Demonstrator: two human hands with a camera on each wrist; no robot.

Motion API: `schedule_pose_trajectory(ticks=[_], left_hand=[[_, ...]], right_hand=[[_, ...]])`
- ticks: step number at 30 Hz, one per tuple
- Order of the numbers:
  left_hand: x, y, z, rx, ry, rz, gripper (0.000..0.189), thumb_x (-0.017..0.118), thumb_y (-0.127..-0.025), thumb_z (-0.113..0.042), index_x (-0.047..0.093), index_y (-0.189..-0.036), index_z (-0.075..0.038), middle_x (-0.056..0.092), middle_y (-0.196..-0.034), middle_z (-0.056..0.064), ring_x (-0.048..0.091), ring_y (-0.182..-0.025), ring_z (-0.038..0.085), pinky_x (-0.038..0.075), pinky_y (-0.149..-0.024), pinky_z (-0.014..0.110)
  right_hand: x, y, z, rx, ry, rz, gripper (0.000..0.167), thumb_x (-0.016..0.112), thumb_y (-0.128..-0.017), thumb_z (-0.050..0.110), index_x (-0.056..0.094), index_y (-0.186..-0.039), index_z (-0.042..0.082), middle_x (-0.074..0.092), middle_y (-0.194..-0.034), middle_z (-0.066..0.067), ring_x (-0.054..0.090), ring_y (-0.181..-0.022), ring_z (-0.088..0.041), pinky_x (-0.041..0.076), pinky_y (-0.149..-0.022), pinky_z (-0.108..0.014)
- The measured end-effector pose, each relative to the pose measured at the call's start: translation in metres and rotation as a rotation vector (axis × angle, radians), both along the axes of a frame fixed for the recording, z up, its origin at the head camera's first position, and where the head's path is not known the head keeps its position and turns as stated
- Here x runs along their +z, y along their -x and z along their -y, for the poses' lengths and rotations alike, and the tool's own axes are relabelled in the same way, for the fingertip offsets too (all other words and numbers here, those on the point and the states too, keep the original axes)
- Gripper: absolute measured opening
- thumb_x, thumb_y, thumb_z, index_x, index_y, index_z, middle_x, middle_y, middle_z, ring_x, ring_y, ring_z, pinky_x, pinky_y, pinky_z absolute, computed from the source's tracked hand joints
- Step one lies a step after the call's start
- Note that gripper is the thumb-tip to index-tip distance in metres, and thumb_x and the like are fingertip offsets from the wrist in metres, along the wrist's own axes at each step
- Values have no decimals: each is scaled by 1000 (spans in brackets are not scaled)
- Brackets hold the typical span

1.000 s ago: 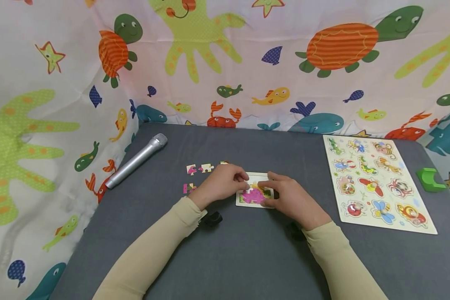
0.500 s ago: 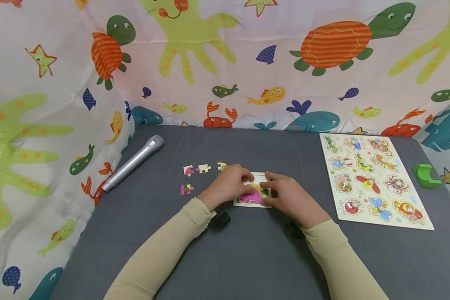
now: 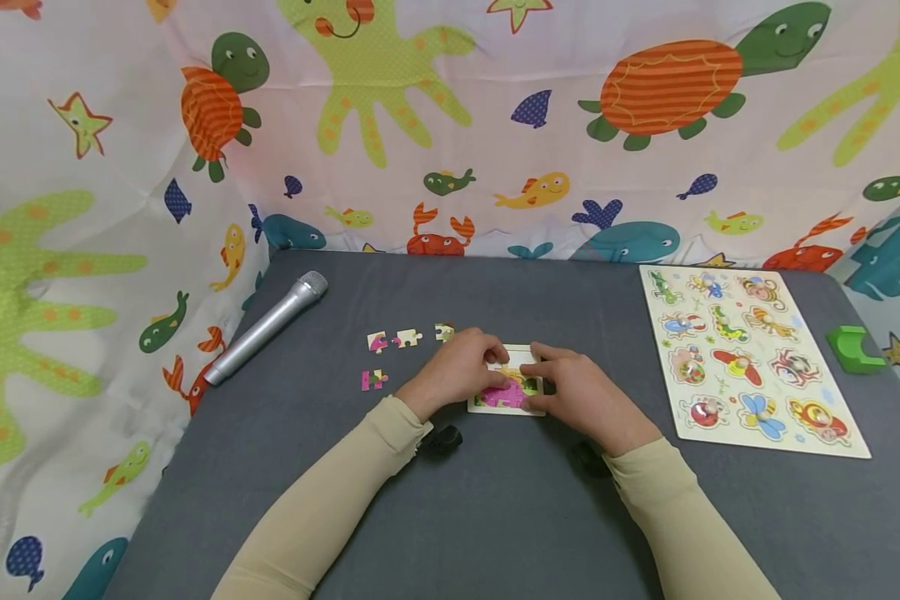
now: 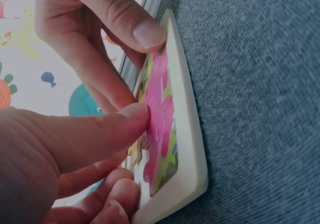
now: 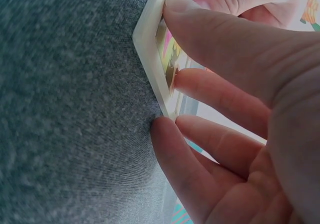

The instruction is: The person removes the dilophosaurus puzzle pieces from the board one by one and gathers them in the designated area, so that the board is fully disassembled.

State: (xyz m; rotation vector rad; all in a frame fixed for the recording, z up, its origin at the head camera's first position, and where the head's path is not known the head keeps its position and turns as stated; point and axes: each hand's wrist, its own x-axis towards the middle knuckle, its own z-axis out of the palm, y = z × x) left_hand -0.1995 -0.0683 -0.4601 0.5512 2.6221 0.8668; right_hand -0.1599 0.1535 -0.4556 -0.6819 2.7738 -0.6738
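A small white-framed jigsaw puzzle point(image 3: 504, 400) lies on the table between my hands, its picture mostly pink with yellow and green. My left hand point(image 3: 456, 371) is over its left side. In the left wrist view its thumb presses at the edge of the pink area and the other fingers curl beneath; the puzzle piece point(image 4: 137, 151) there is partly covered. My right hand point(image 3: 581, 396) holds the puzzle's right side, with the thumb point(image 5: 187, 6) on the frame's near corner and fingers along the far edge.
Several loose jigsaw pieces point(image 3: 407, 337) lie left of the puzzle, with another piece point(image 3: 373, 380) nearer. A silver microphone point(image 3: 266, 328) is at the table's left edge. On the right are an animal peg puzzle board point(image 3: 746, 358) and a green block point(image 3: 855, 349).
My left hand has moved slightly right and lowered its thumb onto the pink puzzle area. The right hand stays on the frame. The view has shifted a little.
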Motion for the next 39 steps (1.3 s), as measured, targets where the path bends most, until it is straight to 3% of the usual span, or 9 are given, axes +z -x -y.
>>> schedule_pose_trajectory(ticks=[6, 13, 23, 39], left_hand=[[-1, 0, 0, 18, -52, 34, 29, 85, -95, -27, 76, -118, -12, 71, -102, 0, 64, -90, 15, 54, -80, 29], [-3, 1, 4, 12, -136, 37, 20, 73, -104, -20, 78, -120, -10, 74, -99, 1, 65, -84, 13, 54, -78, 28], [-4, 2, 8, 21, -167, 39, 17, 69, -107, -22, 79, -119, -16, 72, -94, 0, 64, -81, 15, 51, -73, 30], [0, 3, 18, 113, -232, 138, 16, 73, -104, -25, 81, -116, -18, 75, -92, 2, 67, -82, 18, 51, -74, 32]], right_hand=[[-1, 0, 0, -9, -3, 4, 46, 86, -93, 26, 77, -135, 10, 55, -161, -23, 58, -144, -47, 49, -116, -60], [0, 0, 1, -9, -11, -24, 47, 87, -92, 25, 77, -134, 8, 56, -160, -23, 59, -143, -47, 50, -114, -60], [0, 1, 1, -11, -13, -6, 48, 87, -92, 26, 76, -135, 9, 55, -161, -23, 57, -145, -47, 49, -116, -60], [-1, 2, 0, -5, -7, 3, 48, 87, -92, 27, 77, -135, 9, 54, -162, -23, 56, -146, -47, 47, -118, -61]])
